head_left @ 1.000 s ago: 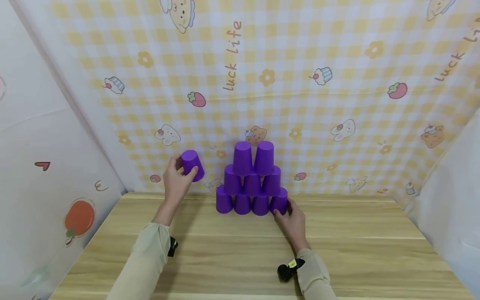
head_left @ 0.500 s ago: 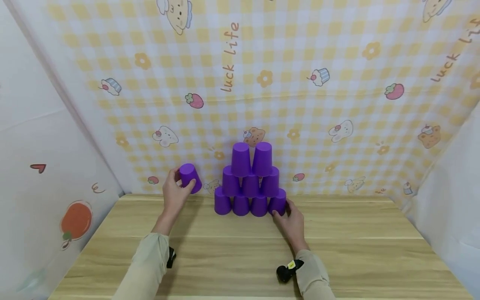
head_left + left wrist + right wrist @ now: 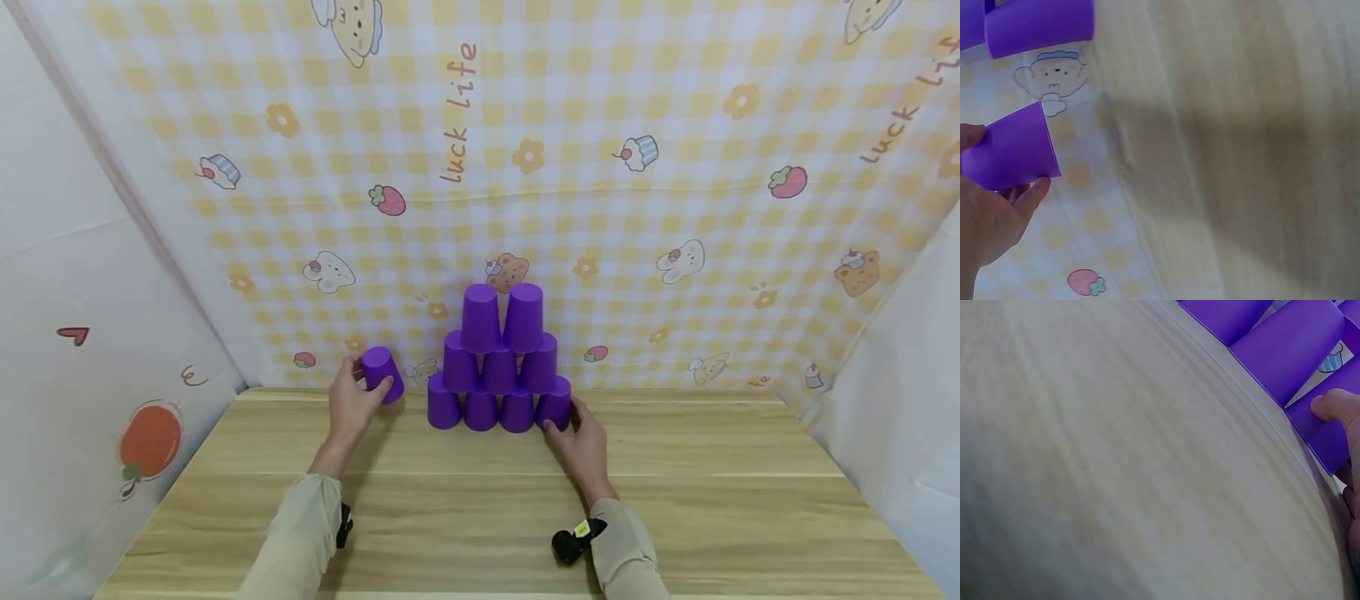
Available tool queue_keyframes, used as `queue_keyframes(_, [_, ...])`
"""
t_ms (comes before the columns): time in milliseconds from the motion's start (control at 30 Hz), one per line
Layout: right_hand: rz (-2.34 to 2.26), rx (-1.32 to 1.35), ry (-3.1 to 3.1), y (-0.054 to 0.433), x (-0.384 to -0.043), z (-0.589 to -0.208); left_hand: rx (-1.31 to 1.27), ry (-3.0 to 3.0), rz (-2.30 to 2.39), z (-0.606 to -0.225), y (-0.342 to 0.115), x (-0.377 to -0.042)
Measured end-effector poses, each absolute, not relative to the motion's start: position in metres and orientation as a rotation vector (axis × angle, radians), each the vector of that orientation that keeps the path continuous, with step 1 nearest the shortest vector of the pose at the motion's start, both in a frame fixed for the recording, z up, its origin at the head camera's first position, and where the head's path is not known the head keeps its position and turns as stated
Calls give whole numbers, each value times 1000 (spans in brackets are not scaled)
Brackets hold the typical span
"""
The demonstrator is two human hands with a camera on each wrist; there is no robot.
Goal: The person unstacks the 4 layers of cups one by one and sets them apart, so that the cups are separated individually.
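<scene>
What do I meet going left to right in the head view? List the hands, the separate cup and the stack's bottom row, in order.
Left hand, separate purple cup, first bottom-row cup, second bottom-row cup, third bottom-row cup, fourth bottom-row cup, right hand.

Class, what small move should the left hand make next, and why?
Probably lower the held purple cup onto the wooden table: the left hand has brought it down beside the cup stack, and the left wrist view shows its rim apart from the table.
</scene>
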State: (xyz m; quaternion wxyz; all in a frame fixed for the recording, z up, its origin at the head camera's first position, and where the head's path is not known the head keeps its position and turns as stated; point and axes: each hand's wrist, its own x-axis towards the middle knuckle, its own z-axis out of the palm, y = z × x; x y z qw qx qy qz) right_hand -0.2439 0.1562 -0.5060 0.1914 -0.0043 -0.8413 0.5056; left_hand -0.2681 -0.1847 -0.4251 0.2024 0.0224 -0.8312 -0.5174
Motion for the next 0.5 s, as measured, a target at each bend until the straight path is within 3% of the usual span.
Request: queue_keyframes(500, [1402,-16,-2356,156,-245,-507,121,-2390,-1471,-450,-183,-272])
